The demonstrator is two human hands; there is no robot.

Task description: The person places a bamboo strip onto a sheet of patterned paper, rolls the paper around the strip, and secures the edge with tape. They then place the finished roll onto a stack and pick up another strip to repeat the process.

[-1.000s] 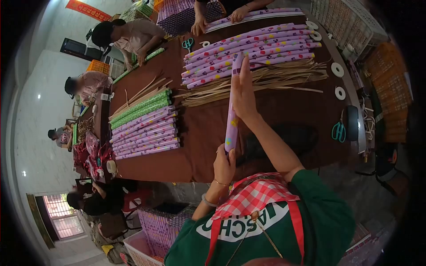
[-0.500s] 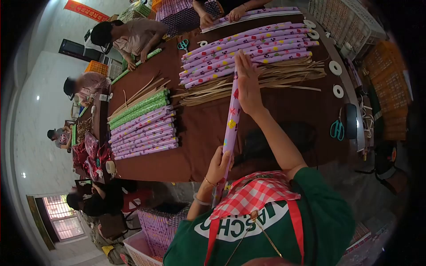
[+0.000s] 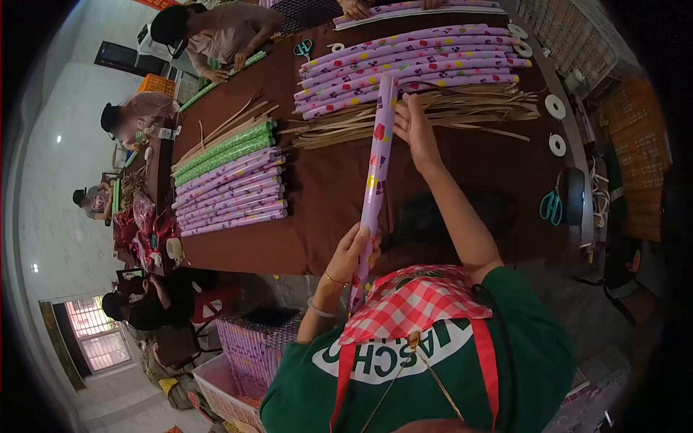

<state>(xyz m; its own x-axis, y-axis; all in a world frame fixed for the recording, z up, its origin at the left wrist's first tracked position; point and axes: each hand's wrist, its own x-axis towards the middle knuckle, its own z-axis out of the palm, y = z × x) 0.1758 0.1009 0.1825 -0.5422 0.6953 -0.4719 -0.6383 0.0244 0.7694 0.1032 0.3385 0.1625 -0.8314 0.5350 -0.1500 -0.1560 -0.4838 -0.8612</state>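
My left hand [image 3: 352, 250] is wrapped round the lower part of a lilac paper roll [image 3: 376, 162] printed with red, yellow and purple shapes. The roll is tilted slightly and its upper end is clear of both hands. Beside that upper end is my right hand [image 3: 417, 135], fingers apart and a small gap from the roll. Behind both lies a bundle of tan flat strips [image 3: 462, 112]. Similar lilac rolls [image 3: 411, 65] lie in a row just beyond the strips.
To the left, a stack of lilac rolls [image 3: 231, 191] lies beside green rolls [image 3: 231, 153]. Scissors [image 3: 551, 207] and tape rolls [image 3: 556, 144] lie near the right edge of the brown-covered table [image 3: 317, 216]. Co-workers handle rolls along the far and left sides. A pink crate [image 3: 224, 393] stands below.
My right hand has come off the upper end of the roll and dropped slightly to its right. My left hand keeps its grip. The view has shifted a little.
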